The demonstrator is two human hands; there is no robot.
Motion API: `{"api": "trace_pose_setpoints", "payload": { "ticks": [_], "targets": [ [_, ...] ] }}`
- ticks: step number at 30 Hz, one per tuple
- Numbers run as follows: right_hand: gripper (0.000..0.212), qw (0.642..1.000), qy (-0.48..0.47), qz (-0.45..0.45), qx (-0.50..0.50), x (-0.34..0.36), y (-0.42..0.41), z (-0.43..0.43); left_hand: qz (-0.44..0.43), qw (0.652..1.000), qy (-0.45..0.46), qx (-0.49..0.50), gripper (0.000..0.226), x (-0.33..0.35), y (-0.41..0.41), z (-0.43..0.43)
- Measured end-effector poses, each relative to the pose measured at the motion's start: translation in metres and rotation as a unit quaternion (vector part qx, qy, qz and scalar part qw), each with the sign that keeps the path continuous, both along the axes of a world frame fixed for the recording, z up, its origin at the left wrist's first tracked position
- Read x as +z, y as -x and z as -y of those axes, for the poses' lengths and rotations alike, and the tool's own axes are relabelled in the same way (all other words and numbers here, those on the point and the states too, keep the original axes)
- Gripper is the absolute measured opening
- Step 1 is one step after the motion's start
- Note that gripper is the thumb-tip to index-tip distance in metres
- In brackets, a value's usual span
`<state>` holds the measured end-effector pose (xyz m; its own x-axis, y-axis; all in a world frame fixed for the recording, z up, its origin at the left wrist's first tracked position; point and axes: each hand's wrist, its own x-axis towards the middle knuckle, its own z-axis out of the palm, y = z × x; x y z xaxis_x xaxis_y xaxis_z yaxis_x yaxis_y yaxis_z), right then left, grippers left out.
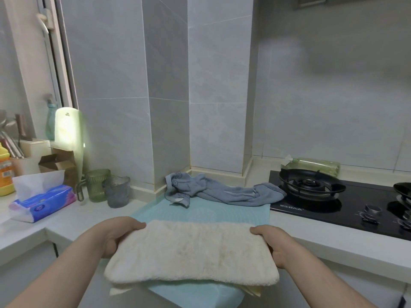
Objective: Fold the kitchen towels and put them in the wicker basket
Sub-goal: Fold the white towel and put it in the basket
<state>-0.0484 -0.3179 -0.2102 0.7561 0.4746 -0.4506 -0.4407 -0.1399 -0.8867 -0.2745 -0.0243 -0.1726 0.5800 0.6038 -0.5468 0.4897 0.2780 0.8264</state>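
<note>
A short line of white Chinese characters runs along the front edge of the black glass hob [322, 211], too small to read with certainty. A round blue logo marks the tissue pack [44, 204], its lettering blurred. The orange bottle [5, 174] carries a printed label and the pale green cutting board [66, 132] a small mark near its top; neither is legible.

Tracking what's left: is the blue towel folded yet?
Not folded: the blue towel lies crumpled across the far edge of the mat.

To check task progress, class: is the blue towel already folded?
No, the blue towel lies crumpled at the far edge of the teal mat.
</note>
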Motion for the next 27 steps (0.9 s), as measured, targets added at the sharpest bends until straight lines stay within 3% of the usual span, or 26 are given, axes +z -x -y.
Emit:
{"api": "trace_pose_setpoints", "payload": {
  "ticks": [5,10,12,14,16,21,24,27],
  "targets": [
    [0.017,1.000,-0.017,-0.014,0.001,-0.003,0.001,0.001,0.053,0.996,0.062,0.035,0.021,0.004,0.004,0.000],
    [0.019,1.000,-0.019,-0.009,-0.005,-0.003,0.002,0.001,0.215,0.959,0.118,0.141,0.014,0.007,0.002,0.007],
    [0.020,1.000,-0.021,-0.011,-0.006,-0.002,0.002,0.001,0.266,0.945,0.136,0.136,0.020,0.011,0.006,0.020],
    [0.020,1.000,-0.023,-0.015,-0.005,-0.001,0.004,0.001,0.260,0.960,0.075,0.073,0.023,0.005,0.008,0.024],
    [0.021,1.000,-0.023,-0.009,-0.003,0.000,0.004,0.002,0.212,0.974,-0.074,0.013,0.033,-0.006,0.009,0.019],
    [0.020,1.000,-0.023,-0.009,-0.003,-0.001,0.004,0.003,0.135,0.926,-0.350,-0.037,0.019,-0.026,0.009,0.012],
    [0.019,1.000,-0.021,-0.009,-0.007,-0.003,0.005,0.003,0.099,0.890,-0.442,-0.042,0.015,-0.033,0.002,0.006],
    [0.020,1.000,-0.019,-0.008,-0.008,-0.004,0.005,0.002,0.094,0.883,-0.458,-0.036,0.015,-0.035,-0.001,-0.001]
  ]
}}
